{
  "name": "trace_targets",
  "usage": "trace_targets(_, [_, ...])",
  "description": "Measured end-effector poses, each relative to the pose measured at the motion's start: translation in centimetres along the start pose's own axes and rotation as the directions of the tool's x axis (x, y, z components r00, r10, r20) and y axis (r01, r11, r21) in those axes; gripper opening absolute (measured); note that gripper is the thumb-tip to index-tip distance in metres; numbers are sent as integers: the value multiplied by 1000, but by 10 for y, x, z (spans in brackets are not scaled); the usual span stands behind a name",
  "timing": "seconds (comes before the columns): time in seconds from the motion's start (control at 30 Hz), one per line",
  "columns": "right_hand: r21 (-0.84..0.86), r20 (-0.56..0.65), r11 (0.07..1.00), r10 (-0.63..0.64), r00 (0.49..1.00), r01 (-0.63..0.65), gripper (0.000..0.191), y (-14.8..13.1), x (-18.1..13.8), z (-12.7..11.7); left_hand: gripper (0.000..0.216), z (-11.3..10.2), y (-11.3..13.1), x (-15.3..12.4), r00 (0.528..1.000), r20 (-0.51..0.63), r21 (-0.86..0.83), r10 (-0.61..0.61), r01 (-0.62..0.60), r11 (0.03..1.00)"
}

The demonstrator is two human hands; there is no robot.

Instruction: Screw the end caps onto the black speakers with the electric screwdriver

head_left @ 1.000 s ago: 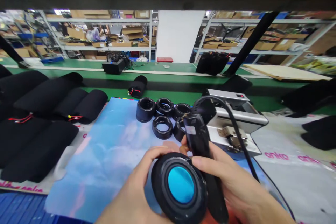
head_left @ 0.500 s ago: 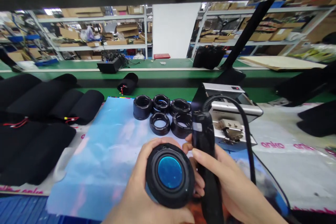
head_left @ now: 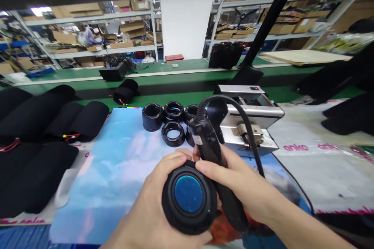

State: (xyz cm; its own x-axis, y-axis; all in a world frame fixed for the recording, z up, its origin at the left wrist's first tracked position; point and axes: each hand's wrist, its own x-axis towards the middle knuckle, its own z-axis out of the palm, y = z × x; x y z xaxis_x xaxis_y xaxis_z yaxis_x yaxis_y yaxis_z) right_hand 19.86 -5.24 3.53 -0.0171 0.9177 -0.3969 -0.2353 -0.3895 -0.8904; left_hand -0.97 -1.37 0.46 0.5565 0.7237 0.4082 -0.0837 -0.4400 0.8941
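Observation:
My left hand [head_left: 146, 198] is closed round a black round speaker part [head_left: 188, 193], whose shiny blue centre faces me. In my right hand [head_left: 233, 175] is a black corded electric screwdriver [head_left: 206, 140], tilted with its cable end up and to the left. Its tip is hidden. My right thumb reaches the top right rim of the speaker part, and the two hands nearly meet behind it. Just beyond them several black plastic rings [head_left: 173, 134] stand in two rows on a blue printed sheet [head_left: 117, 171], partly covered by the screwdriver.
A silver screw-feeder-like machine [head_left: 248, 113] stands right of the rings. The screwdriver's cable [head_left: 248, 124] arches in front of it. Black fabric-covered cylinders [head_left: 89, 120] with red wires lie on the left. Behind runs a green bench [head_left: 163, 99]; a black post [head_left: 267, 25] slants at the right.
The screwdriver has tipped to the left at its cable end. My right hand has come closer to the speaker part, its thumb now over the rim. My left hand keeps its hold.

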Motion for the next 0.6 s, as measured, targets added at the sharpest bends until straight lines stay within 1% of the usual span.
trace_targets(0.07, [-16,-11,1000,-26,1000,25,78,-5,1,2,115,1,-3,0,998,-22,55,51,-50,997])
trace_targets(0.1, [-19,-18,999,-41,999,40,76,-5,1,2,114,2,-3,1,998,-30,75,55,-53,996])
trace_targets(0.17, [-2,-31,999,-54,998,54,74,0,-2,1,112,3,1,5,999,-30,81,18,-15,997])
trace_targets(0.27, [61,-55,998,-31,998,34,79,16,-10,1,105,5,11,9,998,-8,67,-67,67,995])
trace_targets(0.3, [77,-77,997,-20,997,26,78,21,-14,3,101,6,13,8,996,-4,81,-90,90,993])
trace_targets(0.33, [77,-126,996,-33,991,43,74,25,-18,6,98,7,14,6,994,-9,96,-107,107,990])
trace_targets(0.37, [59,-200,994,-78,977,91,68,28,-22,11,95,9,14,2,992,-22,106,-122,123,987])
trace_targets(0.4, [24,-287,988,-140,947,154,60,30,-26,17,94,10,13,-4,990,-48,105,-134,139,985])
trace_targets(0.47, [-65,-446,962,-266,855,266,45,31,-31,29,94,12,10,-16,983,-106,75,-152,161,984])
trace_targets(0.5, [-89,-490,952,-297,819,292,41,31,-33,33,96,12,8,-21,979,-131,53,-155,163,985])
trace_targets(0.53, [-80,-507,954,-289,812,290,40,32,-34,36,97,12,8,-24,976,-144,30,-162,168,985])
trace_targets(0.57, [-48,-511,961,-258,820,273,42,34,-36,38,95,11,7,-25,973,-144,6,-180,183,983])
trace_targets(0.6, [-15,-512,967,-227,828,256,45,38,-37,37,86,10,7,-23,968,-138,-19,-207,207,978])
